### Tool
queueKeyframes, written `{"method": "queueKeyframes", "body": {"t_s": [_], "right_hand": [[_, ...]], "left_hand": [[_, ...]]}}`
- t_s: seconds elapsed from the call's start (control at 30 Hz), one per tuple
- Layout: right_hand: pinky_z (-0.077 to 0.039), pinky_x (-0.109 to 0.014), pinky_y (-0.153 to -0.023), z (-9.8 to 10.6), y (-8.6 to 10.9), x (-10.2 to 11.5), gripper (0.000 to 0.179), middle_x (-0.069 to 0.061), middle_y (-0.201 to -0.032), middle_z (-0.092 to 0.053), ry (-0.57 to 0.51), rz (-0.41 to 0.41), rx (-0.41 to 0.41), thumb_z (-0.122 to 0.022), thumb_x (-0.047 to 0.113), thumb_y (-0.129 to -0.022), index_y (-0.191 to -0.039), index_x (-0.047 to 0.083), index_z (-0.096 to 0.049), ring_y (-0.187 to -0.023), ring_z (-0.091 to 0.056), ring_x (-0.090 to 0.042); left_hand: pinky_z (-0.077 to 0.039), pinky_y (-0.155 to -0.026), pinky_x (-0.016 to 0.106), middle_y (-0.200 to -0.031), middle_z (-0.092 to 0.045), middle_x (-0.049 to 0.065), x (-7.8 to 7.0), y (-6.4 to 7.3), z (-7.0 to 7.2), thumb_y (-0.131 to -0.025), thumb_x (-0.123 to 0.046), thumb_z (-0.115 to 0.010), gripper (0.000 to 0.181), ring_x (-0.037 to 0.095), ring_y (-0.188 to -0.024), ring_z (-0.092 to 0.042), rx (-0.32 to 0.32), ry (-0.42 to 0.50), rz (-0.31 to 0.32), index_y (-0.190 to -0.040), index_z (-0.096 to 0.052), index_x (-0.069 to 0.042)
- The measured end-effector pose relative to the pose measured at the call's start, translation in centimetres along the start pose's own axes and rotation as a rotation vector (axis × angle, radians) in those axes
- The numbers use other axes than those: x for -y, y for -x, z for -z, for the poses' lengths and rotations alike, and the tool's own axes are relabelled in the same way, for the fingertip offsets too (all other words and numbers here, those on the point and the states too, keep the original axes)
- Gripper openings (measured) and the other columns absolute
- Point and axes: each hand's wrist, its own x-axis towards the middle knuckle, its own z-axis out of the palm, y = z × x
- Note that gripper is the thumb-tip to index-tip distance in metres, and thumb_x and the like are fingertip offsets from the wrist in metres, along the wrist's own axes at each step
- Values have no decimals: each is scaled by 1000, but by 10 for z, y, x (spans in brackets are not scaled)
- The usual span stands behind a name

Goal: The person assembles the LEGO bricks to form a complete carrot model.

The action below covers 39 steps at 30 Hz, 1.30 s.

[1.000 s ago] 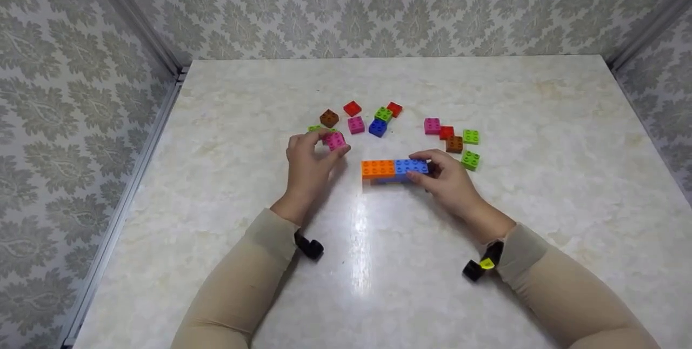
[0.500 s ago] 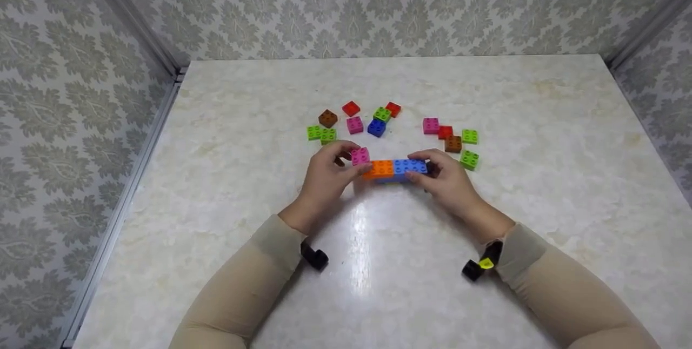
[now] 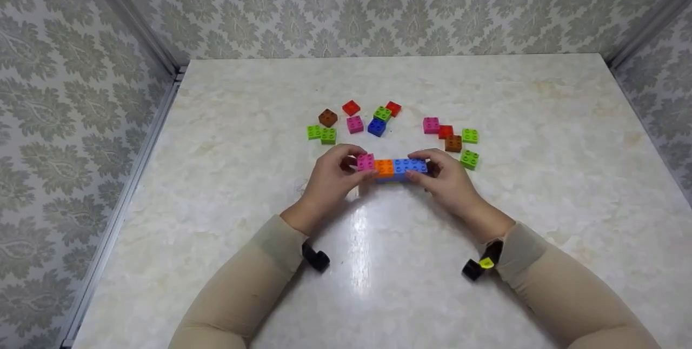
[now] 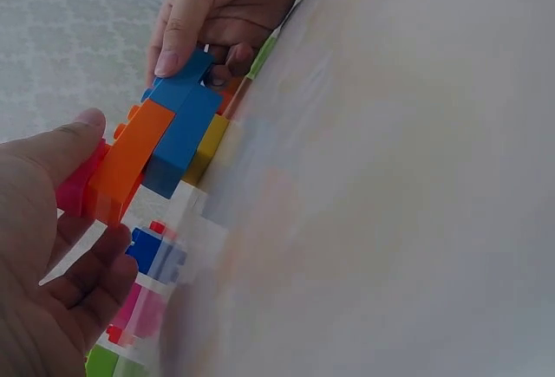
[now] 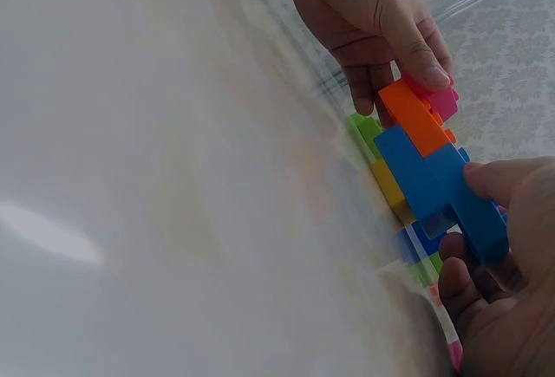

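Observation:
Near the table's middle stands a stepped stack of building bricks. Its top row has an orange brick (image 3: 384, 168) beside a light blue brick (image 3: 409, 165); another blue brick (image 4: 178, 147) and a yellow brick (image 5: 390, 188) show beneath. My left hand (image 3: 336, 179) pinches a small pink brick (image 3: 366, 161) between thumb and fingers, right on the studs at the orange brick's left end. In the left wrist view its thumb lies along the pink brick. My right hand (image 3: 448, 180) grips the light blue brick's right end, thumb in front and fingers behind.
Behind the stack lie loose bricks: a dark blue one (image 3: 377, 127), a pink one (image 3: 354, 124), a brown one (image 3: 327, 117) and several green and red ones. More sit near the right hand, including a brown brick (image 3: 453, 143) and a green brick (image 3: 469, 160).
My left hand has brought the pink brick rightward and toward me, from beside the green bricks onto the orange brick's left end. My right hand has kept its grip in place.

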Motion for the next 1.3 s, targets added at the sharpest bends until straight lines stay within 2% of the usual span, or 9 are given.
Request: {"method": "queueKeyframes", "body": {"t_s": [0.47,0.77,1.1,1.3], "right_hand": [[-56,-19,-74,1,-1,-1,43,-14,-146,-66,-27,-11,5,-81,21,-107,-147,10,-72,-107,-59,-27],[-56,-19,-71,-1,0,-2,42,-16,-143,-67,-23,25,-11,-82,17,-106,-146,7,-72,-98,-60,-21],[-54,-18,-76,-1,-2,-4,42,-15,-143,-67,-6,20,-6,-82,19,-106,-146,9,-73,-107,-58,-26],[-55,-18,-75,-1,-1,-2,42,-15,-145,-67,-11,11,1,-81,18,-107,-146,8,-72,-107,-59,-27]], "left_hand": [[-64,-105,34,-132,-74,2,1,-1,-1,-99,-21,-91,36,20,-110,-73,10,10,10,-131,-76,-16],[-63,-105,32,-131,-74,0,-1,1,-2,-99,-23,-90,36,19,-109,-71,24,9,20,-132,-76,-18],[-63,-104,34,-128,-74,-1,-2,1,-2,-100,-24,-90,34,20,-107,-71,14,21,45,-130,-75,-19],[-62,-103,32,-128,-74,-1,-3,1,-4,-101,-21,-89,33,21,-107,-70,9,41,72,-131,-76,-20]]}}
